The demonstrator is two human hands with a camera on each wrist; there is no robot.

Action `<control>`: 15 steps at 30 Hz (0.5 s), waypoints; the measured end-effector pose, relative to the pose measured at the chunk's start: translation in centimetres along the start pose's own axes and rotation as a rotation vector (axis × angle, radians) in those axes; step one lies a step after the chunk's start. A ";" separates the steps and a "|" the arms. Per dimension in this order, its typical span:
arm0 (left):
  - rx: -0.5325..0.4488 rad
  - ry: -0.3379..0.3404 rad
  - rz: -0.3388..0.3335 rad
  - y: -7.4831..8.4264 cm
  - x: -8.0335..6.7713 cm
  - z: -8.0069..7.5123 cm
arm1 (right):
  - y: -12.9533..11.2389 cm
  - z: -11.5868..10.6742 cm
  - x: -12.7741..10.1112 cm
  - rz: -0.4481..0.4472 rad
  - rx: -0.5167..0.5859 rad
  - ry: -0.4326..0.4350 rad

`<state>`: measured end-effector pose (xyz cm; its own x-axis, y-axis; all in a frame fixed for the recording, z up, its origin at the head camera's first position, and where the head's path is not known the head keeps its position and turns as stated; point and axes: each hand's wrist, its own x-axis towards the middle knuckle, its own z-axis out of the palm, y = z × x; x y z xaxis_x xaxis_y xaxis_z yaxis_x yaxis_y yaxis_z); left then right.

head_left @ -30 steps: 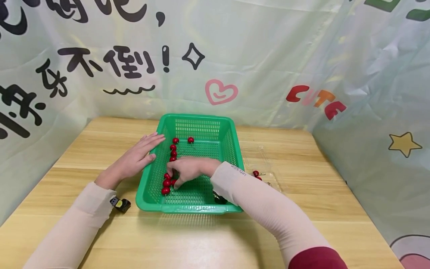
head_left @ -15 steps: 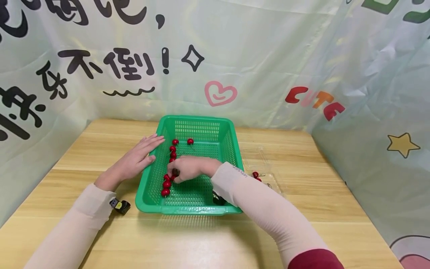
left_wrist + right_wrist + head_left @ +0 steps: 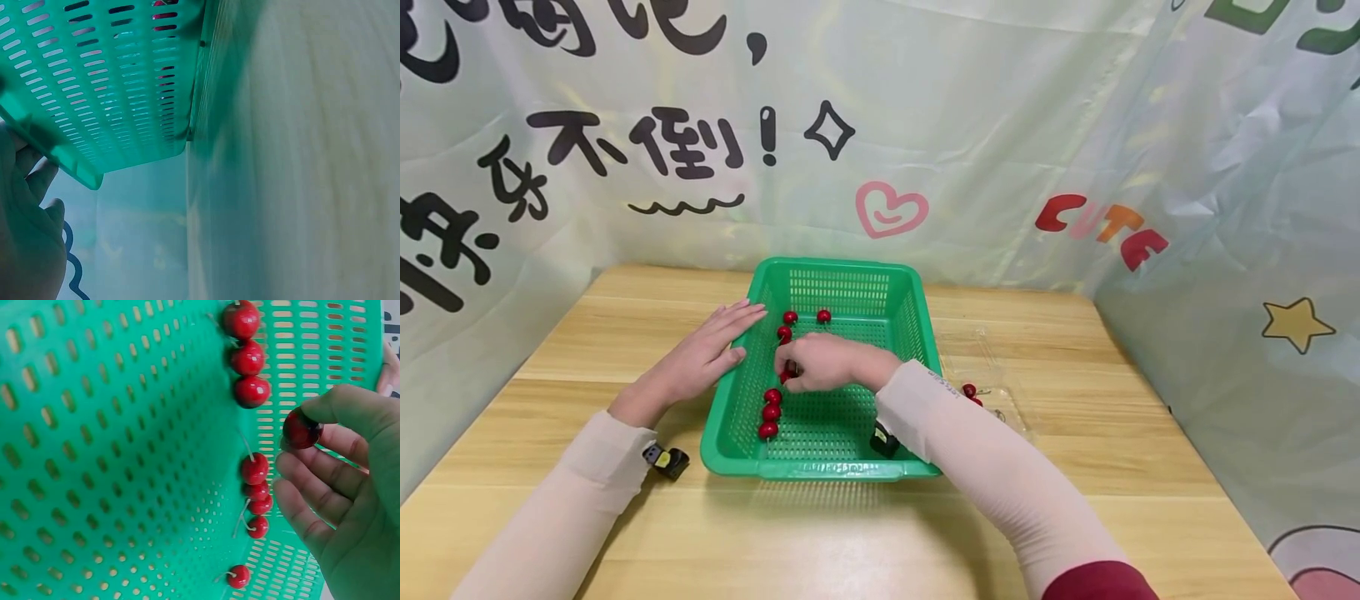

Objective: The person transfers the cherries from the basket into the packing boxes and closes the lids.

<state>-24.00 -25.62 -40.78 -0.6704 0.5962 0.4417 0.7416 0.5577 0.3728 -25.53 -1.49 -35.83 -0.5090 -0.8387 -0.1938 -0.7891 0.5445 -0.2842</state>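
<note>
While the right wrist view shows the right hand (image 3: 369,494) pinching a cherry (image 3: 302,429) inside the basket (image 3: 156,487), its round smoothness could let it slip, or a nudge scatter the row (image 3: 254,469). From the left wrist, the left hand (image 3: 28,225) touches the rim (image 3: 75,168), fingers relaxed; pushing might shift the basket. In the head view, cloth walls (image 3: 1000,125) enclose a wooden table (image 3: 1150,467).

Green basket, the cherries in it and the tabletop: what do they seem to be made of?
Green basket: molded plastic, semi-gloss; uniform color, regular slots and a shiny rim suggest it.
Cherries: glossy, smooth skins with bright highlights; real fruit or plastic imitation, I can't tell.
Tabletop: wood or wood-look laminate, soft sheen; grain and board-like seams show.
</note>
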 end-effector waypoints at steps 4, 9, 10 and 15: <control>0.000 -0.003 -0.009 0.1 0.0 -0.1 | 0.0 -0.3 -0.3 0.001 -0.006 0.028; -0.007 -0.002 -0.006 0.0 0.0 -0.1 | -0.1 -0.8 -0.6 0.009 -0.066 0.095; -0.009 -0.001 -0.004 0.0 0.0 0.0 | -0.1 -0.9 -0.6 0.012 -0.083 0.111; -0.015 0.005 0.006 0.0 0.0 0.0 | -0.3 -1.4 -1.0 0.017 -0.171 0.185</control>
<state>-23.99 -25.62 -40.78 -0.6656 0.5968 0.4481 0.7461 0.5449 0.3826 -25.29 -0.81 -34.24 -0.5649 -0.8250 -0.0176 -0.8183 0.5628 -0.1167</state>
